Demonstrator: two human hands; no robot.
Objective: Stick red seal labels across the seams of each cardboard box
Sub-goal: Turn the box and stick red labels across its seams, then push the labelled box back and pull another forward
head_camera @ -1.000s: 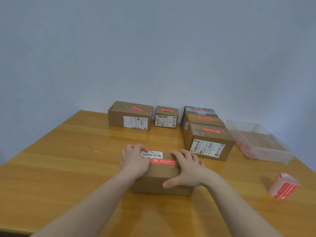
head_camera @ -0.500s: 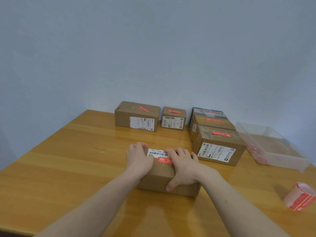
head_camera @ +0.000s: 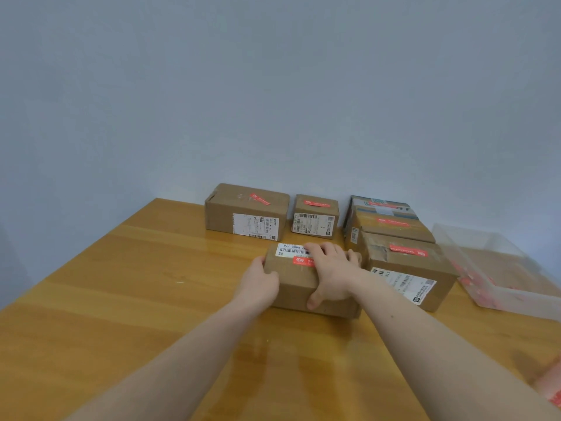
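Note:
A small cardboard box (head_camera: 293,282) lies on the wooden table (head_camera: 145,299), with a white barcode sticker (head_camera: 290,250) and a red seal label (head_camera: 301,261) on its top. My left hand (head_camera: 258,282) grips the box's left end. My right hand (head_camera: 332,273) lies over the top and covers the right part of the label, its thumb hooked down the near face. The box's right end sits close beside a larger sealed box (head_camera: 406,268).
Sealed boxes stand along the wall: a wide one (head_camera: 246,212), a small one (head_camera: 315,218) and a stack (head_camera: 391,223). A clear plastic tray (head_camera: 516,302) with red scraps sits at the right. The red label roll (head_camera: 549,381) is at the right edge.
Both hands have pushed the box away from me, toward the back row and beside the larger box. My left hand moved from the top to the left end.

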